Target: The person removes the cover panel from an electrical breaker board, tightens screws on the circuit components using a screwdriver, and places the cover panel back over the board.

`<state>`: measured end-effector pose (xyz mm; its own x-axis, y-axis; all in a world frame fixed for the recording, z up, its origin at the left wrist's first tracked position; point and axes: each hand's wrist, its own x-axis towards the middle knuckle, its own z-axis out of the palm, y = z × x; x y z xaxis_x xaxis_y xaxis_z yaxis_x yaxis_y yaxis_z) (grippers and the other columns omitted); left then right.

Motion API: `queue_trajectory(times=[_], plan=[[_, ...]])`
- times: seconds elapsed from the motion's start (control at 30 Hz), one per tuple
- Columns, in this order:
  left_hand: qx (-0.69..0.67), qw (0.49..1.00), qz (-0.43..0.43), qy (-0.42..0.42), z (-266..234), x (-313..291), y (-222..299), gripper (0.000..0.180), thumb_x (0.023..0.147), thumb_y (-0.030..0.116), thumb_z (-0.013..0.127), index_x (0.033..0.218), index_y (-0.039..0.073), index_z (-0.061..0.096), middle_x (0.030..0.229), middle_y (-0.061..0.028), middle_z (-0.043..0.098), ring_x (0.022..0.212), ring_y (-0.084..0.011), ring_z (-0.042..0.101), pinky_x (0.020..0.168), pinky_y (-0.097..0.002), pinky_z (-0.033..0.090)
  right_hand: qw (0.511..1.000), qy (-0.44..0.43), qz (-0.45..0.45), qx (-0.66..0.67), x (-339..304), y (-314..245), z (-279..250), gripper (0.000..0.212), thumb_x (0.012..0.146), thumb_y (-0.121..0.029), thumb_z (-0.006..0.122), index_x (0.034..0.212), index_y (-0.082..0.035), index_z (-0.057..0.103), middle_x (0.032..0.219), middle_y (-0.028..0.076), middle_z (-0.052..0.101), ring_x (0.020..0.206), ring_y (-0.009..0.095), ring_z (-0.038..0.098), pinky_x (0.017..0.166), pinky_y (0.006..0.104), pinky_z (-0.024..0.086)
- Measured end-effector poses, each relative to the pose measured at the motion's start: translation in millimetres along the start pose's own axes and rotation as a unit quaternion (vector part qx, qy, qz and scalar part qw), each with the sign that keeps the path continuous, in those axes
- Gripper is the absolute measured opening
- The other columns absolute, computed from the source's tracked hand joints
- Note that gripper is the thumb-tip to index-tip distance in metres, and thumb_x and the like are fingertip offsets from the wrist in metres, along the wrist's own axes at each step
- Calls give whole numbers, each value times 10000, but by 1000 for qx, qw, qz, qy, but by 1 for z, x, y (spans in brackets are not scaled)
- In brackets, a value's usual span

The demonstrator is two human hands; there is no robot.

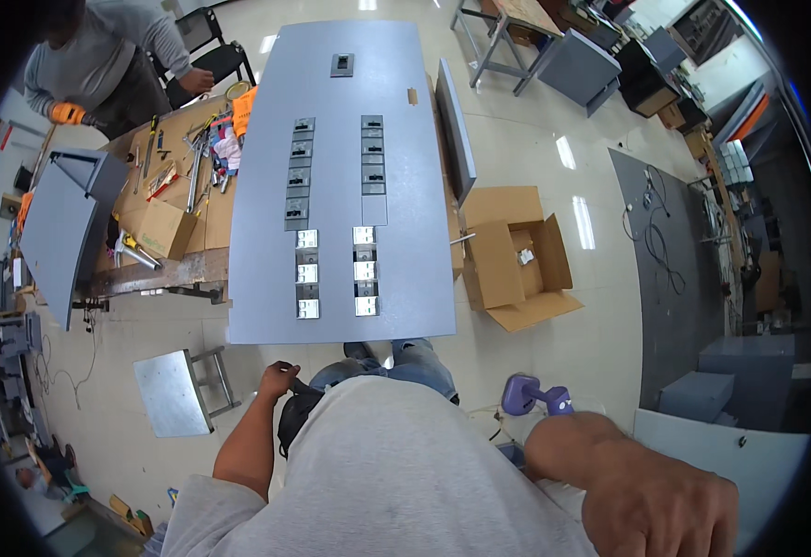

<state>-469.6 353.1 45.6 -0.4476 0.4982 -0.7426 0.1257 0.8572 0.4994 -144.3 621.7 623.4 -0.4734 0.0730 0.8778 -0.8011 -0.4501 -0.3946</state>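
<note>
A large grey metal panel [331, 200] lies in front of me, with two columns of cutouts holding dark circuit breakers [298, 176] and bare silvery plates [366, 271]. By my left hip, my left hand [280, 378] is closed at the edge of a black pouch [298, 420]; whatever its fingers grip is too small to name. My right hand [661, 501] reaches out low on the right, away from the panel. Its fingers curl downward and their tips are hidden, so anything inside them does not show.
A workbench [160, 276] with wrenches and a small carton [165, 229] stands left; another person [99, 65] is behind it. An open cardboard box [515, 260] sits right of the panel. A metal stool [173, 394] stands lower left, a purple dumbbell-shaped object [521, 395] near my right arm.
</note>
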Motion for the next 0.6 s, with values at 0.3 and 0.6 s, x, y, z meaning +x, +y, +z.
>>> queue_trajectory(times=[0.3, 0.6], plan=[[-13, 1000, -8, 2, 15, -7, -36, 468, 912, 394, 777, 1142, -14, 760, 903, -198, 776, 725, -271, 748, 665, -396, 592, 998, 41, 41, 24, 4, 20, -3, 296, 953, -3, 514, 672, -80, 567, 663, 80, 530, 568, 213, 531, 1057, 573, 545], [18, 999, 30, 26, 30, 5, -70, 418, 922, 370, 776, 1098, -9, 777, 959, -219, 783, 866, -330, 785, 781, -425, 614, 997, 32, 58, 28, 4, 19, -7, 309, 944, 20, 503, 661, -84, 571, 652, 75, 523, 566, 212, 531, 1055, 564, 552]])
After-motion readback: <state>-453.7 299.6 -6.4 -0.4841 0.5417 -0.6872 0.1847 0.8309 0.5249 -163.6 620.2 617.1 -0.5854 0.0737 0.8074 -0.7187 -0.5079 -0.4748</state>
